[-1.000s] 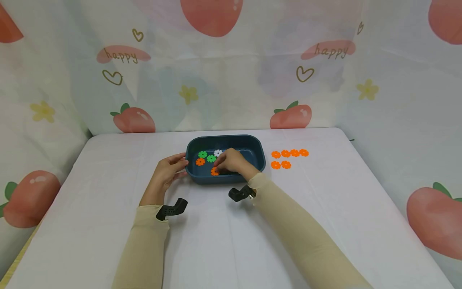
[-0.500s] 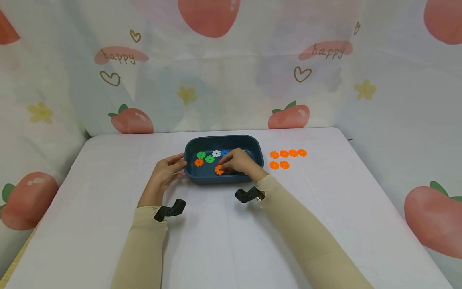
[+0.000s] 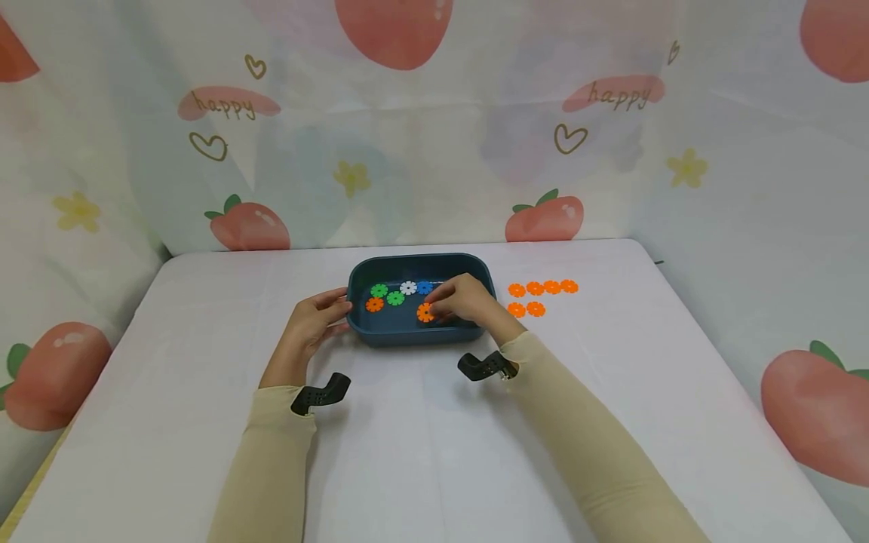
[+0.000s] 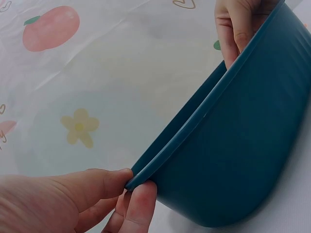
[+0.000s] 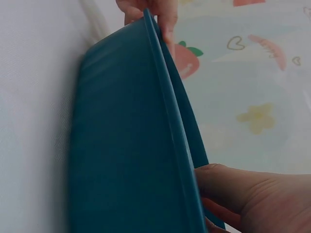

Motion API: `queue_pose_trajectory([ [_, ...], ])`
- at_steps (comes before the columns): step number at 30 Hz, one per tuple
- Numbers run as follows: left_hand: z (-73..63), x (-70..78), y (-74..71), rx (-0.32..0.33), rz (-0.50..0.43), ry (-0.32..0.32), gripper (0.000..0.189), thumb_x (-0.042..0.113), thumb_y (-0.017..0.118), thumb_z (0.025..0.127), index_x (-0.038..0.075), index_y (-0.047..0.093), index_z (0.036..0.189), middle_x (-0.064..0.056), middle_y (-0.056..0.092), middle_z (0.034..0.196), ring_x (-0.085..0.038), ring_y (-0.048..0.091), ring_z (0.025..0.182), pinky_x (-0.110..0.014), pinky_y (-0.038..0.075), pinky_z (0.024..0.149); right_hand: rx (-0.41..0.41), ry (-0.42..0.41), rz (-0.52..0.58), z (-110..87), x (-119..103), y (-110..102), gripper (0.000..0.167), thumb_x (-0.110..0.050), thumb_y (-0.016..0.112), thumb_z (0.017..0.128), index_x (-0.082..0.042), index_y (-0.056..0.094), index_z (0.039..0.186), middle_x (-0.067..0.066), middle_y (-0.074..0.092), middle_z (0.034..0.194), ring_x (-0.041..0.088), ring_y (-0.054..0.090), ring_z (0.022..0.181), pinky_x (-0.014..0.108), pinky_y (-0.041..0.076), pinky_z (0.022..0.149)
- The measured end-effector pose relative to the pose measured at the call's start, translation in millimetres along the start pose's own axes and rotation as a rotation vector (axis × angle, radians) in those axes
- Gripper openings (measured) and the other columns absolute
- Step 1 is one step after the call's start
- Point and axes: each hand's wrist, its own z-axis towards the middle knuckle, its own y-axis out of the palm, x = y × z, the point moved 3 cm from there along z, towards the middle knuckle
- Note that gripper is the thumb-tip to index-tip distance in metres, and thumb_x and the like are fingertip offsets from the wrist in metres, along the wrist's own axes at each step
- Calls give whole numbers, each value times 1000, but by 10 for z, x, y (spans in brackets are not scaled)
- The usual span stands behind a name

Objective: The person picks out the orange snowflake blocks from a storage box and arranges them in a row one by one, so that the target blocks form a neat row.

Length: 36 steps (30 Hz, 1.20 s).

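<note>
On the bench [image 3: 380,452], head view: left hand [image 3: 314,328] pinches the end of the blue tray [image 3: 423,337], presumably steadying it; right hand [image 3: 465,299] appears to pinch an orange disc [image 3: 425,312] inside. Left wrist: thumb and fingers straddle the tray's edge. Right wrist: tray hides the disc.

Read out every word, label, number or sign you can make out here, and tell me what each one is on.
"happy": on the left pink patch of the backdrop, head view.
"happy": on the right pink patch.
Heart outlines are drawn near both.
Too blurred: the script in the right wrist view; at the left wrist view's edge it is cut off.
The blue tray and flower-shaped discs show no readable lettering.
</note>
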Motion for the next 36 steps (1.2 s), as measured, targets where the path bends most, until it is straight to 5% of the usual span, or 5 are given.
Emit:
queue_pose_trajectory([
  [15, -11, 18, 5, 0, -3, -1, 47, 10, 62, 97, 9, 52, 143, -6, 54, 120, -13, 63, 100, -26, 57, 82, 39, 23, 60, -149, 41, -235, 22, -8, 69, 92, -1, 72, 113, 17, 70, 109, 23, 71, 87, 39, 57, 85],
  [27, -7, -3, -6, 0, -10, 4, 46, 9, 61, 97, 8, 52, 142, -5, 54, 118, -10, 63, 94, -22, 57, 77, 79, 54, 35, -265, 144, -373, 25, -12, 68, 93, -4, 71, 116, 16, 70, 111, 26, 71, 93, 34, 58, 84],
  [36, -11, 21, -4, -2, -13, 16, 46, 9, 61, 97, 8, 52, 142, -4, 54, 115, -14, 62, 100, -22, 57, 76, 113, 53, 123, -379, 202, -537, 30, -10, 68, 93, 1, 67, 121, 20, 66, 117, 24, 71, 91, 29, 58, 81],
])
